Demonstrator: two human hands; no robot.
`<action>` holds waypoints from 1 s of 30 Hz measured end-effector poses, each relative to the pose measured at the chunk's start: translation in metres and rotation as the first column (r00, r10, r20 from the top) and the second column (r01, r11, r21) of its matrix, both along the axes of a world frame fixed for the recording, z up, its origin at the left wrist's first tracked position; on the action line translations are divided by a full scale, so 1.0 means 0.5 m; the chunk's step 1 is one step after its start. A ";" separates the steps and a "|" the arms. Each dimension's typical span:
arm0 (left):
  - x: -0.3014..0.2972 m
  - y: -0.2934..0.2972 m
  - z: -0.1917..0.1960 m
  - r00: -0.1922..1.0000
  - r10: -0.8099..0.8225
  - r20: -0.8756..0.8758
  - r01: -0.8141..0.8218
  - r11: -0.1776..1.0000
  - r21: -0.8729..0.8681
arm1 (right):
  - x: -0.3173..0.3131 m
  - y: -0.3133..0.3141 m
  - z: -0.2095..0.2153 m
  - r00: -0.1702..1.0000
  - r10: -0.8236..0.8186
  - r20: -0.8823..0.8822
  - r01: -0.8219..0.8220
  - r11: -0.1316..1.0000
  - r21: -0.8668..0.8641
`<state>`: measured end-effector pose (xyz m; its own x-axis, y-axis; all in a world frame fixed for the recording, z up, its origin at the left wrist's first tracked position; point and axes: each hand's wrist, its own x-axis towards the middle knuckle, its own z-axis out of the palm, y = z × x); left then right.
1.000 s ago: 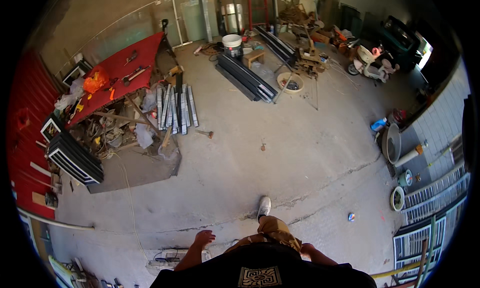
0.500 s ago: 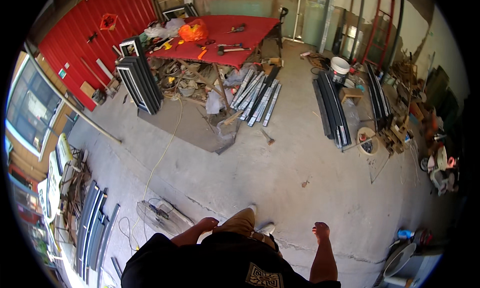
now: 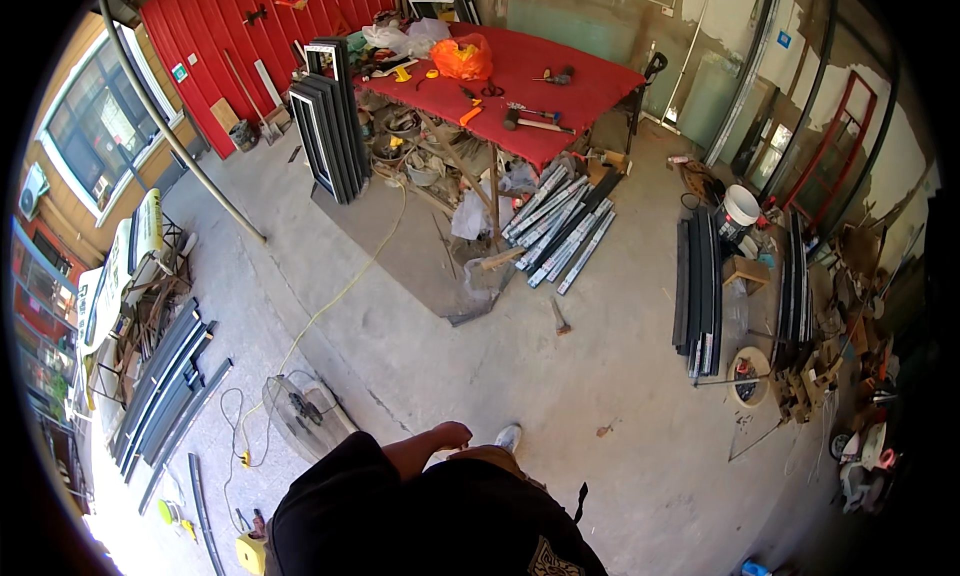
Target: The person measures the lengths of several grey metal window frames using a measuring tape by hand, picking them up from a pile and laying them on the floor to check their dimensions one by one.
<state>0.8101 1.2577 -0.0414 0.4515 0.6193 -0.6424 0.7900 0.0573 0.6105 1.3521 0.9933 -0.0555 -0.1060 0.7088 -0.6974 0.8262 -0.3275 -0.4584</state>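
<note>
My left hand (image 3: 452, 437) hangs in front of my body at the lower middle, its fingers loosely curled, with nothing visible in it. Below it shows one of my shoes (image 3: 509, 437) on the concrete floor. My right hand is out of the picture. Left of my arm, a round fan (image 3: 292, 406) with a wire guard lies on the floor, apart from my hand. Farther ahead stands a table with a red cloth (image 3: 560, 61), bearing a hammer (image 3: 535, 122), an orange plastic bag (image 3: 462, 56) and other tools.
Dark window frames (image 3: 328, 141) lean by the table's left end. Metal strips (image 3: 565, 226) lie beside it, with a small hammer-like tool (image 3: 560, 316) nearer. A yellow cord (image 3: 345, 286) crosses the floor. Dark profiles (image 3: 700, 286) and a white bucket (image 3: 738, 208) are at right; more profiles (image 3: 165, 386) at left.
My view has turned left, so the table and floor items sit farther right. My left hand has swung forward across my body; my right hand has left the picture. My feet have shifted.
</note>
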 end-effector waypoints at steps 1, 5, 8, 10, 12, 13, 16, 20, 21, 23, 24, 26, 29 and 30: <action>0.016 0.036 0.023 0.979 0.201 0.035 -0.193 0.966 -0.172 | 0.016 0.012 -0.007 0.999 -0.054 0.012 0.054 0.998 -0.030; 0.019 0.152 0.114 0.840 0.543 0.005 -0.531 0.824 -0.199 | 0.062 0.063 -0.040 0.981 -0.193 0.016 0.194 0.977 -0.091; -0.013 0.167 0.124 0.658 0.744 0.113 -0.699 0.660 -0.275 | 0.131 0.119 -0.102 0.975 -0.221 -0.023 0.217 0.971 -0.103; -0.010 0.153 0.107 0.634 0.768 0.092 -0.726 0.632 -0.272 | 0.238 0.169 -0.168 0.969 -0.234 -0.081 0.227 0.970 -0.093; 0.002 0.193 0.182 0.611 0.791 0.000 -0.786 0.607 -0.120 | 0.140 0.302 -0.152 0.842 -0.340 -0.420 0.311 0.940 -0.138; 0.021 0.178 0.196 0.550 0.835 -0.010 -0.829 0.544 -0.133 | 0.132 0.364 -0.129 0.724 -0.566 -0.394 0.439 0.819 -0.370; 0.052 0.140 0.233 0.448 0.894 -0.002 -0.874 0.437 -0.213 | 0.178 0.585 -0.153 0.641 -0.748 -0.172 0.537 0.597 -0.596; 0.027 0.041 0.162 0.662 0.736 -0.140 -0.734 0.675 0.078 | 0.179 0.871 -0.118 0.682 -0.628 -0.374 0.443 0.763 -0.471; 0.022 -0.018 0.120 0.617 0.763 -0.192 -0.777 0.630 0.010 | 0.154 0.911 -0.081 0.698 -0.618 -0.361 0.435 0.767 -0.471; -0.073 -0.074 0.070 0.750 0.581 -0.318 -0.585 0.806 0.092 | 0.006 1.028 0.009 0.762 -0.549 -0.344 0.494 0.836 -0.240; -0.097 -0.111 0.041 0.849 0.335 -0.409 -0.287 0.942 0.176 | -0.023 1.075 0.035 0.772 -0.538 -0.338 0.488 0.843 -0.225; -0.132 -0.143 -0.030 0.760 0.478 -0.440 -0.606 0.767 -0.212 | -0.070 1.143 0.044 0.814 -0.495 -0.303 0.437 0.866 -0.242; -0.231 -0.130 -0.023 0.673 0.737 0.056 -0.737 0.675 -0.031 | -0.213 1.210 0.064 0.874 -0.451 -0.179 0.400 0.879 -0.260; -0.224 -0.099 -0.033 0.547 0.835 0.063 -0.829 0.550 -0.101 | -0.187 1.229 0.007 0.878 -0.455 -0.151 0.382 0.855 -0.351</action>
<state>0.6983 1.2084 -0.0577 -0.1898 0.7156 -0.6723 0.3117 0.6932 0.6499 1.2589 1.6077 -0.0520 -0.0231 0.4789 -0.8776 0.4679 -0.7705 -0.4328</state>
